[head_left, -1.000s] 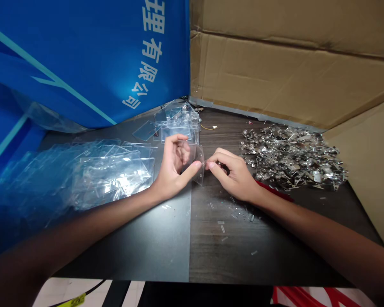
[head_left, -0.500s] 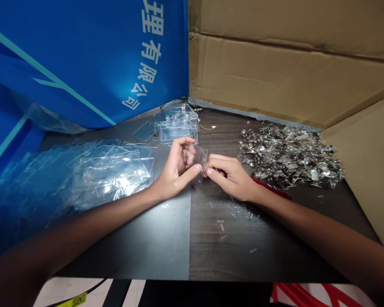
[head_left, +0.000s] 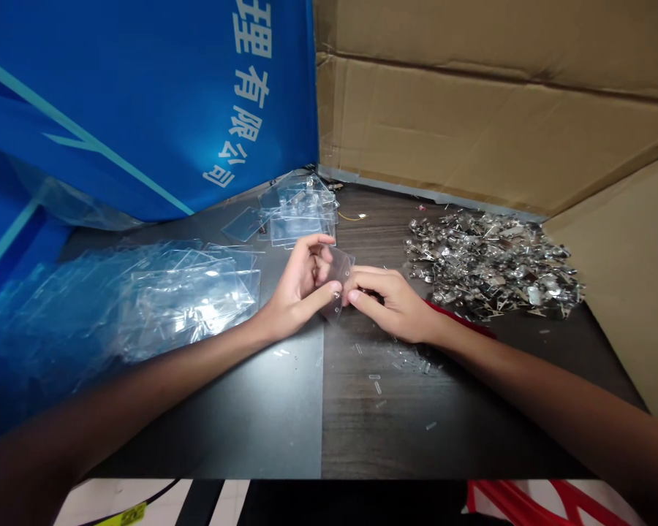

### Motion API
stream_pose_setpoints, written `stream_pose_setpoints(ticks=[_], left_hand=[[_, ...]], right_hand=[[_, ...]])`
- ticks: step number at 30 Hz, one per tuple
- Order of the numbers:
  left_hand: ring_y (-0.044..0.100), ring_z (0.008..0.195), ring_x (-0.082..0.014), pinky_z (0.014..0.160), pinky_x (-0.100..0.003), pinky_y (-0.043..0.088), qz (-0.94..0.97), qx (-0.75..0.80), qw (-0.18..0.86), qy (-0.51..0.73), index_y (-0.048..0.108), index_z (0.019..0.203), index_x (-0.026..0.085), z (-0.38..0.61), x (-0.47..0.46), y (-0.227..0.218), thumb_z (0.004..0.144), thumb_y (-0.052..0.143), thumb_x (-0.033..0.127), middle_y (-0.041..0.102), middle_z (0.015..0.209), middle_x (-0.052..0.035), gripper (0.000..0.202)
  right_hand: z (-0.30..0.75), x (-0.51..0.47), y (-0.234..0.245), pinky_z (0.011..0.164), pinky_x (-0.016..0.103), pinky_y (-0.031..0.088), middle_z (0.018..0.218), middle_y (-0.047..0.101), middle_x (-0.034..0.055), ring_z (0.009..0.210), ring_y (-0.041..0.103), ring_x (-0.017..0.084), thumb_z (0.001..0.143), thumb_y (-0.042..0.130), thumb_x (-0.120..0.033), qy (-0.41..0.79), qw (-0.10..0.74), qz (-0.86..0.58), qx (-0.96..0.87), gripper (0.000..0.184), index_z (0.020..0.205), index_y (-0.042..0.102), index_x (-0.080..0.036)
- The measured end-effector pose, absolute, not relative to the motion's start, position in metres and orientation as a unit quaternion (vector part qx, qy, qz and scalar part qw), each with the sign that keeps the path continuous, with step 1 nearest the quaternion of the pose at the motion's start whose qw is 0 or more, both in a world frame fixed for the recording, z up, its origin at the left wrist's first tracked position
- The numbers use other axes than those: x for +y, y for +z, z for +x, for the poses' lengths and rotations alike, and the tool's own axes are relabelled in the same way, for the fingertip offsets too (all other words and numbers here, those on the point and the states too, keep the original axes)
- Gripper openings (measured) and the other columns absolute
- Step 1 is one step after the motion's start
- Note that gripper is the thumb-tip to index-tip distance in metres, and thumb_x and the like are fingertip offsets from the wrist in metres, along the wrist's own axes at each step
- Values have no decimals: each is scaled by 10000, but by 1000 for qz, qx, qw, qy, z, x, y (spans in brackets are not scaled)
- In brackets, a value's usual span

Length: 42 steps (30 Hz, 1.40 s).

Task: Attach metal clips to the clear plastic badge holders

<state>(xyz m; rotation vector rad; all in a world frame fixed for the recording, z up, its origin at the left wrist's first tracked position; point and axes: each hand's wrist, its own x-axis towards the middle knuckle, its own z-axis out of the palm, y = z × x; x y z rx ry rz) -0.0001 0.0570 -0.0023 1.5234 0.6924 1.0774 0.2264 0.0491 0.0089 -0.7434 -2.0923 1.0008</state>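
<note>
Clear sleeve [head_left: 342, 264] held above the table seam [head_left: 322, 424]

Nearest, plastic scraps [head_left: 411, 363] are strewn mostly right of the seam. Beyond them, the sleeve is pinched under the thumb of the left hand [head_left: 301, 288]. At its edge, right of the seam, the right hand's [head_left: 387, 298] thumb and forefinger are pressed together; what is gripped there cannot be told. Stacked sleeves [head_left: 191, 299] are spread left of the seam, metal clips [head_left: 496, 263] heaped well right. Farthest, a blue banner [head_left: 142, 102] and cardboard [head_left: 471, 131] are seen.
</note>
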Motion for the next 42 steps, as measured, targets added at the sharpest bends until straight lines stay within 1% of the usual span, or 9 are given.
stream_pose_setpoints(ticks=[7, 10, 13, 15, 22, 29, 34, 38, 42], left_hand=[[453, 866, -189, 766, -333, 455, 652, 338, 476, 484, 514, 1404, 303, 3, 57, -4, 905, 880, 488, 482, 1088, -38, 646], [496, 961, -214, 858, -351, 489, 649, 354, 435, 514, 528, 1367, 287, 5, 57, -6, 898, 885, 501, 479, 1089, -42, 627], [521, 1071, -225, 992, -376, 513, 652, 362, 405, 530, 518, 1368, 287, 7, 57, -9, 888, 897, 485, 496, 1195, -65, 643], [522, 1113, -227, 1023, -379, 523, 657, 371, 386, 531, 511, 1370, 292, 8, 57, -11, 877, 907, 483, 500, 1264, -77, 660], [525, 1156, -229, 1023, -364, 527, 660, 393, 352, 535, 494, 1367, 302, 9, 57, -13, 866, 918, 519, 493, 1307, -81, 691], [541, 1101, -211, 976, -338, 535, 680, 421, 279, 531, 478, 1370, 314, 9, 58, -16, 888, 869, 618, 495, 1249, -60, 692], [534, 1073, -212, 957, -348, 543, 686, 425, 278, 521, 478, 1385, 326, 7, 57, -18, 885, 888, 559, 489, 1215, -57, 688], [529, 1063, -203, 933, -331, 532, 693, 413, 269, 525, 478, 1381, 319, 8, 57, -17, 898, 882, 539, 491, 1215, -53, 666], [535, 1077, -206, 949, -333, 532, 701, 397, 279, 522, 468, 1391, 309, 7, 57, -15, 955, 816, 555, 483, 1211, -55, 609]], right_hand=[[223, 47, 6, 655, 300, 442, 833, 691, 2, 693, 568, 152, 1001, 599, -194, 345, 396, -330, -784, 108, 922, 667, -224], [221, 46, 4, 676, 310, 462, 827, 696, 6, 703, 600, 158, 982, 596, -185, 329, 402, -375, -768, 110, 897, 655, -221], [220, 46, 2, 661, 306, 464, 824, 691, 6, 691, 600, 156, 982, 598, -178, 325, 401, -392, -761, 118, 884, 645, -221], [220, 46, 2, 653, 304, 458, 847, 694, 12, 692, 591, 153, 1010, 589, -183, 318, 408, -386, -764, 130, 907, 659, -218], [220, 43, 3, 639, 312, 443, 896, 693, 29, 690, 565, 149, 1080, 583, -200, 292, 417, -355, -784, 129, 1040, 705, -211], [220, 44, -1, 608, 288, 439, 917, 655, 24, 663, 551, 126, 1032, 574, -117, 280, 427, -327, -796, 178, 1116, 717, -182], [220, 42, 0, 592, 284, 435, 912, 641, 13, 633, 525, 114, 1004, 604, -116, 294, 425, -326, -791, 179, 1122, 720, -185], [220, 43, 2, 604, 286, 428, 854, 622, -6, 634, 513, 117, 1034, 664, -191, 297, 425, -331, -789, 54, 1040, 717, -192], [221, 45, 1, 626, 299, 414, 849, 635, 0, 642, 503, 126, 1096, 617, -236, 286, 421, -344, -789, 134, 1003, 707, -200]])
